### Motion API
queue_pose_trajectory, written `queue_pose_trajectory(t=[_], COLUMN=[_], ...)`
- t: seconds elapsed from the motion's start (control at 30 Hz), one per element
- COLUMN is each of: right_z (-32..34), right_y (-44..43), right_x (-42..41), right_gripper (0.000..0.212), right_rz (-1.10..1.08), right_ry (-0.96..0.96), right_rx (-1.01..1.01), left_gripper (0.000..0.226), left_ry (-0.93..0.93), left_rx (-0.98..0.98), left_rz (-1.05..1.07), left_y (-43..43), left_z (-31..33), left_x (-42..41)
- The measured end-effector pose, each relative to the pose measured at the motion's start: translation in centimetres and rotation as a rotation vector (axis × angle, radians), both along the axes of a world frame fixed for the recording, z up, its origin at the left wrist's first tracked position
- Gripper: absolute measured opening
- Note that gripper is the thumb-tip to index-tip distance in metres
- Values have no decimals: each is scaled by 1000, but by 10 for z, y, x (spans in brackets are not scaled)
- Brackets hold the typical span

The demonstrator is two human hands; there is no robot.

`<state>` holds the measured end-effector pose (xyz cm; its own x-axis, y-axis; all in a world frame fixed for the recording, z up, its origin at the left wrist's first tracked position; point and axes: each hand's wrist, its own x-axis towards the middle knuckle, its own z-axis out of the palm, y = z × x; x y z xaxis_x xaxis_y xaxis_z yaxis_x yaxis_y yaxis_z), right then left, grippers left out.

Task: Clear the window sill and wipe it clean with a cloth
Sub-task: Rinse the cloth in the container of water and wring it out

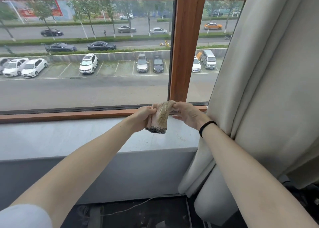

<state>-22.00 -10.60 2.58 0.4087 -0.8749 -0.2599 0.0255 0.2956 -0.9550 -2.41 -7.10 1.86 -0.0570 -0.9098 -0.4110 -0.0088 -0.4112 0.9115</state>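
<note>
1. Window sill (72, 138): a long pale ledge running left to right under the wooden window frame (179, 55), with nothing standing on the part in view. Its long axis lies straight across the person's front. Fine dark specks show on its right end, near the curtain (259, 89).

2. The curtain hangs at the right and bunches down past the sill's right end, close beside the right forearm.

3. The cloth (160, 118) is held up in the air above the right part of the sill, not touching it. It hangs lengthwise downward, with a dark-edged hem at the bottom, and its facing side looks soiled with yellowish grit.

4. The left hand (143, 118) is clenched on the cloth's left side, fingers wrapped round the fabric.

5. The right hand (186, 113) pinches the cloth's top corner between thumb and fingers; a black band (206, 127) sits on that wrist.

6. Judgement: the cloth seems to be getting refolded or turned to a cleaner face. The sill lies directly below and slightly toward the person from both hands, and the speckled patch is nearer the right hand, so the next wipe likely starts with a short drop there.
</note>
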Motion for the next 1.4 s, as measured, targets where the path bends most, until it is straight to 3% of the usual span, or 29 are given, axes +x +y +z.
queue_pose_trajectory(t=[0.27,0.5,0.63,0.9,1.0,1.1,1.27,1.4], right_z=[2,-14,-24,-32,-33,-31,-29,-27], right_y=[7,70,123,290,369,454,592,680], right_x=[41,101,143,232,256,273,293,318], right_gripper=[5,14,18,27,36,30,32,18], right_rz=[-24,336,449,726,829,936,1102,1147], right_ry=[-76,40,206,362,388,388,377,307], right_rx=[57,84,-24,-308,-425,-436,-494,-475], left_gripper=[21,23,26,16,27,33,36,35], left_ry=[68,104,100,95,67,-49,-50,-152], left_rx=[-95,-95,-110,-173,-152,-142,-123,-76], left_rz=[413,761,922,1365,1537,1643,1804,1844], left_y=[44,168,248,431,509,584,722,818], left_z=[1,-13,-17,-2,3,13,8,2], left_x=[26,38,58,61,56,44,55,63])
